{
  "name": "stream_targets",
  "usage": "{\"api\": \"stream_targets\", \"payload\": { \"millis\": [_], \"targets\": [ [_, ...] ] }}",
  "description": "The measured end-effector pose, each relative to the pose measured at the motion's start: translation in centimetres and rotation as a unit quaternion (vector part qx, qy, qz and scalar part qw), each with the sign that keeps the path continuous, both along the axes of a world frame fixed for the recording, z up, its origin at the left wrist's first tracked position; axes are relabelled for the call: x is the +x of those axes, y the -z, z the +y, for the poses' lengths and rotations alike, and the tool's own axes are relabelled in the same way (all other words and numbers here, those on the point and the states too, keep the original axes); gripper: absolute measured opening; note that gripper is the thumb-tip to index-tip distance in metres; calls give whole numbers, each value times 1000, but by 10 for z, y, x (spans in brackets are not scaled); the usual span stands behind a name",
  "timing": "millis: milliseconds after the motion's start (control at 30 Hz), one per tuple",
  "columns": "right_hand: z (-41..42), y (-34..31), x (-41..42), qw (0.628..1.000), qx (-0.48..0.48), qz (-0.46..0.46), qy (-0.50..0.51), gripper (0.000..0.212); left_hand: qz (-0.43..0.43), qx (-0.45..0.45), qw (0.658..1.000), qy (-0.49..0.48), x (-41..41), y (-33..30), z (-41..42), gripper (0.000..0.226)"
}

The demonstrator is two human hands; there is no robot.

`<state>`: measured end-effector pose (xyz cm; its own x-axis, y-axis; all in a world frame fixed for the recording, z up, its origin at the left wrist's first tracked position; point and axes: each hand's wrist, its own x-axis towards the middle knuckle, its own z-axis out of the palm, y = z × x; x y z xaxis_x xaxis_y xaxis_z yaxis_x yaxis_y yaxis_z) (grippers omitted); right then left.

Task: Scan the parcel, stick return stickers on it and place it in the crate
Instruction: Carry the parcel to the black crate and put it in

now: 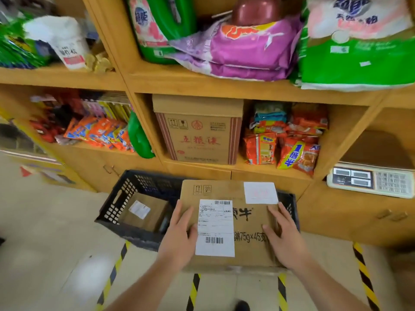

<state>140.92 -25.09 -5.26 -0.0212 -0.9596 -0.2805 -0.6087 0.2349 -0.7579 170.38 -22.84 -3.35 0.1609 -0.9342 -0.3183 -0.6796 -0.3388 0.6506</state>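
Gripping one parcel (226,223) bearing two labels, both hands' fingers (179,212) hold it over one crate (125,194).

Brown cardboard parcel (249,223), top face up, carries a white shipping label (215,227) between the fingers of both hands and a white sticker (260,193) beyond the right fingertips. Black perforated crate (121,198) lies beneath and left, holding a smaller box (146,212).

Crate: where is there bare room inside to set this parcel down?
The crate is free along its far side and right part, between the small box and the right wall. The near-left corner is taken by that box. The parcel, held by left hand and right hand, hides the right floor.
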Motion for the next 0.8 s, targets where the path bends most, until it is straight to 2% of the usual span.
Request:
{"api": "stream_targets", "payload": {
  "millis": [167, 400, 567, 800],
  "targets": [
    [-38, 28, -23, 1000, 5, 2, 21, 65, -2, 9, 1000, 6, -23, 28, -46, 59],
    [-79, 81, -39, 997, 28, 6, 66, 67, 33, 16, 999, 11, -37, 99, -100, 55],
    [-103, 138, -45, 995, 49, 8, 87, 68, 59, 16, 998, 23, -42, 159, -134, 53],
    [-122, 232, -33, 992, 65, -5, 104, 68, 47, 33, 998, 36, -38, 246, -168, 53]
  ]
}}
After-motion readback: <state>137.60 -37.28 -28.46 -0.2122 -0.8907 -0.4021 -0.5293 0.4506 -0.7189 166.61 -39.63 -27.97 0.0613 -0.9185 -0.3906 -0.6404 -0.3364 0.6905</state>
